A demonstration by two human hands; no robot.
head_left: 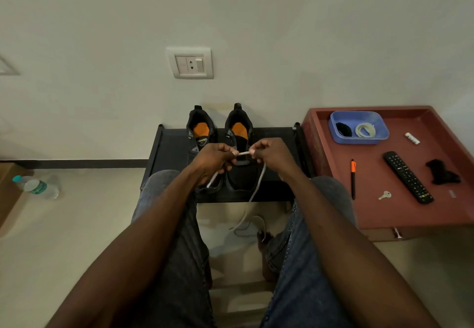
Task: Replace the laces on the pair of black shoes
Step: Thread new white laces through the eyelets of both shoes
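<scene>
Both hands pinch one pale lace (243, 153) taut, left hand (215, 157) and right hand (269, 154) level, its span running sideways just above the right-side black shoe (239, 148) on the low rack (277, 138).

Bare room corner with a low rack and a red side table

A plain off-white wall (282, 33) carries a white switch and socket plate (190, 63), with a dark skirting strip (77, 163) along its foot. The floor (77, 225) is pale, glossy tile under dim, even light. A low black rack (177, 148) stands against the wall; just beside it to the right is a red-brown table with a raised rim (315, 148). On the floor at the far left lie a clear plastic water bottle (38, 186) and the edge of a brown cardboard box (7, 194).
</scene>
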